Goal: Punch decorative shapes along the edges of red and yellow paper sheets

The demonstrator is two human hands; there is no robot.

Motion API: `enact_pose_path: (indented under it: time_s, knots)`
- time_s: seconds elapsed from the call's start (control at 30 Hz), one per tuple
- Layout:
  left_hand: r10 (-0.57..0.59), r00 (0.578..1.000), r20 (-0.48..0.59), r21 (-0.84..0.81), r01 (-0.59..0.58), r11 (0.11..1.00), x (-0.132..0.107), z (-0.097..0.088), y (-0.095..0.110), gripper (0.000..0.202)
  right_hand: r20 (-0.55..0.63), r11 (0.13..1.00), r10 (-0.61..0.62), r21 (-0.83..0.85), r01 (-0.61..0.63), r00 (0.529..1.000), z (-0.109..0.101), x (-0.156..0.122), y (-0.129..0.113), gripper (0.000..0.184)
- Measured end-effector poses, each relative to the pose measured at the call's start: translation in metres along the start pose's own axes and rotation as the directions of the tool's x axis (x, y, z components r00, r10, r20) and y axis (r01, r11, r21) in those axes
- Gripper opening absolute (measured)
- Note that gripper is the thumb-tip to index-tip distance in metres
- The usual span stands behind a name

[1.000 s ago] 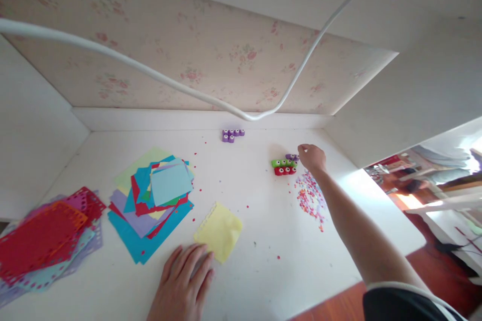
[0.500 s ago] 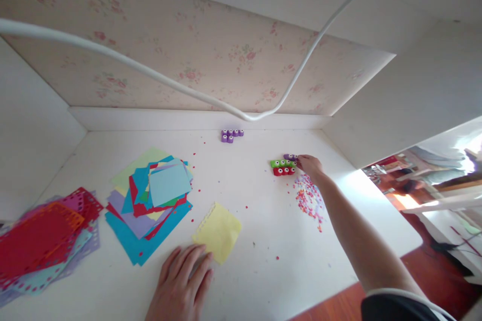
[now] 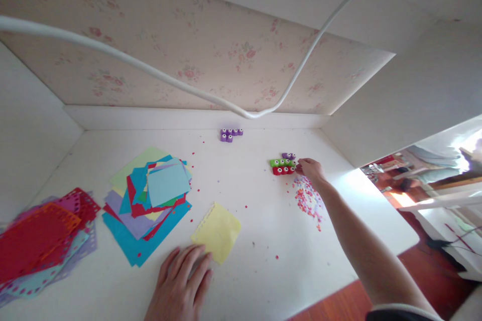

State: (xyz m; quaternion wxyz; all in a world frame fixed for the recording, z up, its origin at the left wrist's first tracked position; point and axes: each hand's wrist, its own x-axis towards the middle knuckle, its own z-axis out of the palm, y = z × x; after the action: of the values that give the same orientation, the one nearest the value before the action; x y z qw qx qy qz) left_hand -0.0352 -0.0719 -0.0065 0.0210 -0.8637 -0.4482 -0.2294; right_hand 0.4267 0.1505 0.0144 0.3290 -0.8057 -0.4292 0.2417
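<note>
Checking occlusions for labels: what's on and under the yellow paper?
On top: the left hand overlaps the near-left edge of the yellow paper. Under: white table shows around it; whatever lies directly beneath is covered, as is part of that edge.

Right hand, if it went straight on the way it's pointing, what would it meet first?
Probably the green pieces, just left of the right hand; the red pieces sit close alongside, and depth is unclear.

A white cable (image 3: 256, 115) hangs in a sagging curve; behind it, pink-flowered wallpaper (image 3: 226, 55); to its right, a white panel (image 3: 395, 100); well below it, reddish flooring (image 3: 339, 306).
</note>
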Motion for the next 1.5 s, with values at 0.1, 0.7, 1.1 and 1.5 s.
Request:
enact_pose_path:
  time_s: [0.1, 0.7, 1.1, 1.5]
  knots:
    - [0.019, 1.0, 0.008, 0.014, -0.02, 1.0, -0.001, 0.001, -0.001, 0.028, 0.029, 0.994, 0.055, 0.089, -0.057, 0.998, 0.006, -0.002, 0.001, 0.02]
    - [0.007, 1.0, -0.018, 0.006, -0.007, 1.0, 0.0, 0.002, -0.001, 0.026, 0.169, 0.994, 0.042, 0.092, -0.058, 0.985, -0.008, -0.048, -0.004, 0.017]
    - [0.009, 1.0, 0.002, 0.012, -0.009, 1.0, 0.001, 0.001, -0.002, 0.029, 0.186, 1.0, 0.007, 0.002, -0.007, 0.982, 0.001, -0.049, -0.002, 0.026]
    - [0.002, 1.0, 0.0, -0.012, -0.002, 1.0, 0.002, 0.0, 0.0, 0.028, 0.407, 0.99, -0.13, 0.002, 0.141, 0.904, 0.015, -0.068, -0.013, 0.026]
